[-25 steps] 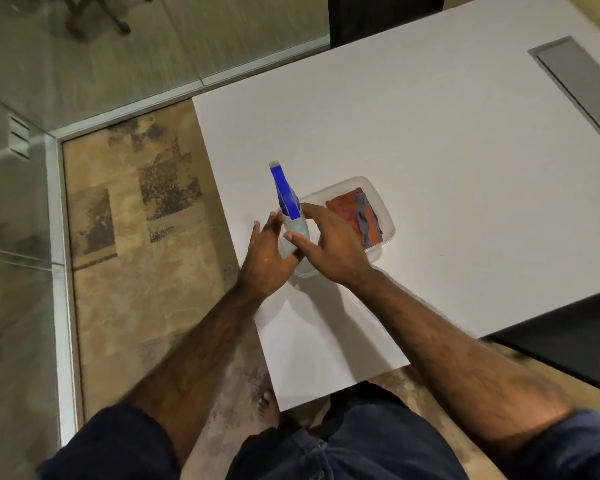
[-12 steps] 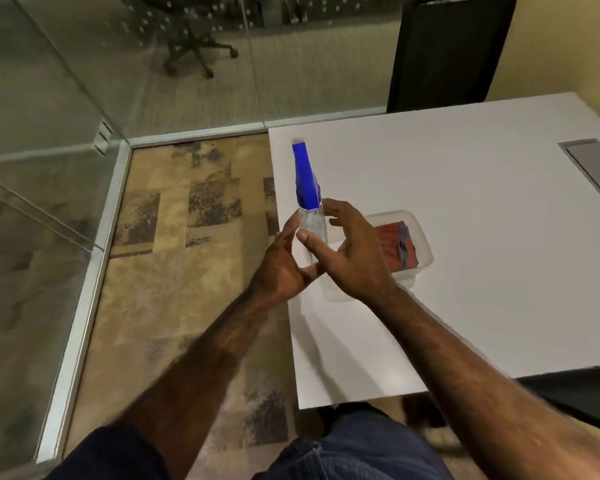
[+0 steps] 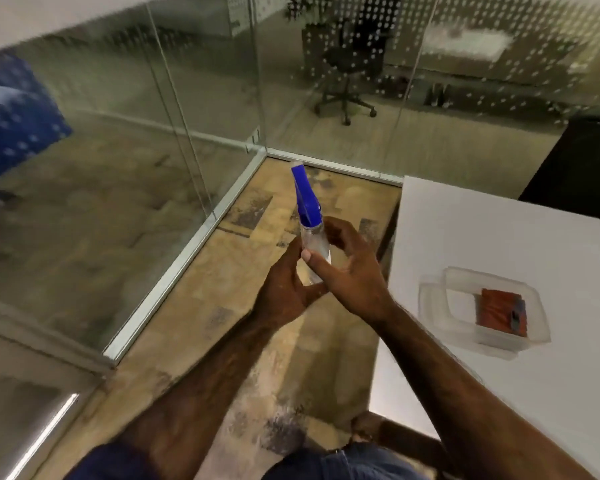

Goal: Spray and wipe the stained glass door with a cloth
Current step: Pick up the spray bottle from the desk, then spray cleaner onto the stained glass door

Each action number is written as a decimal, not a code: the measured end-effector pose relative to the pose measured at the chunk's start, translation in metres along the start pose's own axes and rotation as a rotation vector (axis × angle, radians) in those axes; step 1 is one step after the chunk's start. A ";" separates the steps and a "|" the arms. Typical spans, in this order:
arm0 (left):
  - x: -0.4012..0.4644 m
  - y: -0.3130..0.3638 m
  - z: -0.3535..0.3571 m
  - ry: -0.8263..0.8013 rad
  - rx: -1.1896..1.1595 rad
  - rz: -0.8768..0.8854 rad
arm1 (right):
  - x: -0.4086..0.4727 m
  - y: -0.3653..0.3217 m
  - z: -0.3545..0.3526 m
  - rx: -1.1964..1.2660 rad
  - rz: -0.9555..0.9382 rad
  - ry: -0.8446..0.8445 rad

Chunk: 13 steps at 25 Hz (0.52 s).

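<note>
Both hands, left hand (image 3: 284,289) and right hand (image 3: 350,271), wrap the spray bottle (image 3: 309,220), upright, nozzle aimed at glass door (image 3: 174,140) ahead-left; cloth (image 3: 499,311) sits right on worktop (image 3: 499,237).

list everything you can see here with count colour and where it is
spray bottle: 1, clear body with blue head, held upright over the floor, left of the table
cloth: 1, orange-red with a dark patch, folded inside the container
container: 1, clear plastic, on the table near its left edge
table: 1, white, right side
glass walls: several clear panels, some with white dots, left and far side
office chair: 1, black, beyond the glass
floor: tan with dark patches
left hand: 1, holds the bottle's base
right hand: 1, curled round the bottle's body
</note>
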<state>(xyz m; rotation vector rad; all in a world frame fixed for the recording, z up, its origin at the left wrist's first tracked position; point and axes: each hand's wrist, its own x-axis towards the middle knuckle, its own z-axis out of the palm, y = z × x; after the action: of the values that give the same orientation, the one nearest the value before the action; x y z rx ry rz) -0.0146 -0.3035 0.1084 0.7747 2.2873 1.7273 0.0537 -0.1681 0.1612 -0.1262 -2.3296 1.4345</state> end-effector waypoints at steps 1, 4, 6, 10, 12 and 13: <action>-0.011 -0.003 -0.017 0.043 -0.005 0.010 | 0.000 -0.009 0.018 0.017 -0.023 -0.035; -0.044 -0.009 -0.069 0.129 0.053 0.017 | -0.004 -0.036 0.070 0.104 -0.047 -0.144; -0.070 -0.013 -0.105 0.181 0.092 -0.022 | -0.010 -0.060 0.107 0.180 -0.051 -0.221; -0.124 -0.028 -0.170 0.334 0.153 -0.090 | -0.025 -0.107 0.186 0.330 -0.079 -0.338; -0.147 -0.030 -0.199 0.414 0.159 -0.131 | -0.032 -0.128 0.221 0.386 -0.109 -0.403; -0.158 -0.030 -0.212 0.448 0.166 -0.148 | -0.037 -0.138 0.236 0.402 -0.126 -0.443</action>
<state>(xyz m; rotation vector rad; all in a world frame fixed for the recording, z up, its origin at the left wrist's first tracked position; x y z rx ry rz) 0.0189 -0.5675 0.1204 0.2440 2.7209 1.8032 0.0154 -0.4410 0.1785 0.4871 -2.2532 1.9853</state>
